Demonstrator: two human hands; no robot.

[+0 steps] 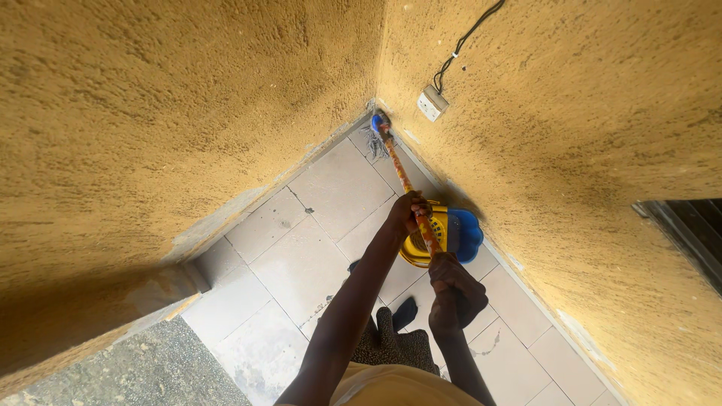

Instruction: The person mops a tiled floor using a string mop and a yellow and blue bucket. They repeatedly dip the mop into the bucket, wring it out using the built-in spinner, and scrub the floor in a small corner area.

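Both sets of fingers clamped round one mop handle (pixel 412 197), orange and patterned: left hand (pixel 408 209) higher up the shaft, toward the corner, right hand (pixel 455 284) lower, nearer the body, wrapped tight at the handle's end. Two hands spaced apart along the shaft, probably for leverage and for steering the far end. Out from the hands, along the handle, one mop head (pixel 378 129), blue at the socket with grey strands splayed, pressed on the floor (pixel 316 248) right in the corner where the two rough yellow walls (pixel 188 113) meet. Just beside the handle, between the two hands and against the right-hand wall, one yellow and blue mop bucket (pixel 455 233), kept within easy reach of the mop. Above the mop head, on the right-hand wall, one white socket (pixel 432 103) with one black cable (pixel 466 34) running upward. Pale tiles under everything; nearer the body than the bucket, a dark foot (pixel 404 312) and patterned cloth.
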